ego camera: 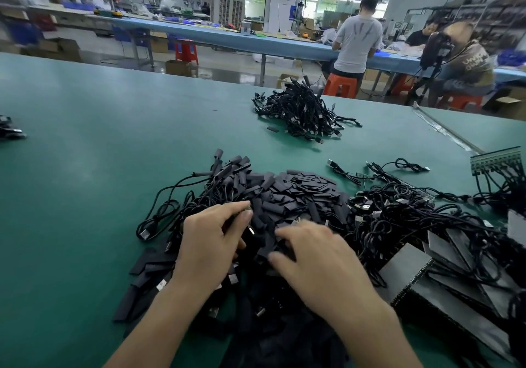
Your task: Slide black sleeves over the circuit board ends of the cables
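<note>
A heap of flat black sleeves [296, 194] lies on the green table in front of me. Black cables [168, 205] tangle around its left side. My left hand [210, 239] pinches a cable's small circuit board end [248, 213] between thumb and fingertips, just above the near edge of the heap. To its right, my right hand [313, 256] lies palm down on the sleeves with its fingers spread and loosely bent; motion blurs it and I cannot see anything held in it.
A second pile of black cables [304, 111] lies further back. More cables [412, 214] and dark flat panels [444, 279] crowd the right side, with a comb-like circuit strip [495, 162] beyond. People sit at a blue bench [216, 37] behind.
</note>
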The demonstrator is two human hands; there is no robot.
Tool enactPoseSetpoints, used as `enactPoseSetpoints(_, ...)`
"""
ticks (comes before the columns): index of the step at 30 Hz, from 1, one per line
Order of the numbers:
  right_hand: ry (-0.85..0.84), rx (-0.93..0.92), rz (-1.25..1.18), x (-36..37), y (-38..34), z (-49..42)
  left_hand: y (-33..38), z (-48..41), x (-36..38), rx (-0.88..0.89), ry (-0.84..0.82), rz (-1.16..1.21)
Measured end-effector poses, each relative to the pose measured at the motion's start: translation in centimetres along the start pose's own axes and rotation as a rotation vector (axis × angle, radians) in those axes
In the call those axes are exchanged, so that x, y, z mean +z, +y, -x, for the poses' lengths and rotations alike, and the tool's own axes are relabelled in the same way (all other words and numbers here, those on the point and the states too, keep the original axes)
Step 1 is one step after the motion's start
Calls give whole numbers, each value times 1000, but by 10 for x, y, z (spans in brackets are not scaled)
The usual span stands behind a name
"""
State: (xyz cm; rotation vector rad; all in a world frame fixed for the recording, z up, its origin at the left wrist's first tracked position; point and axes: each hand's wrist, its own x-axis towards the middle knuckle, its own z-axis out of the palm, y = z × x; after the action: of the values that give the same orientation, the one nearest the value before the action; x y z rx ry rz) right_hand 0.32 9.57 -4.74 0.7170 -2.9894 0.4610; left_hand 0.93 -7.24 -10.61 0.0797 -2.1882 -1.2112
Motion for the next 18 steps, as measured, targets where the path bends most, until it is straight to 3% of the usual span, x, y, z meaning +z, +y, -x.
enactPoseSetpoints(2, -129, 66, 117, 10, -1, -2, 1, 3, -1, -39, 17, 66)
enactPoseSetpoints(6, -64, 62, 151, 23, 6, 0, 1, 4, -4, -54, -23, 107)
enactPoseSetpoints(13, 225, 71, -293, 31, 22, 5, 9, 1, -4, 90, -59, -81)
enactPoseSetpoints(18, 434, -30, -509, 31, 28, 4, 18, 8, 6, 27, -146, 121)
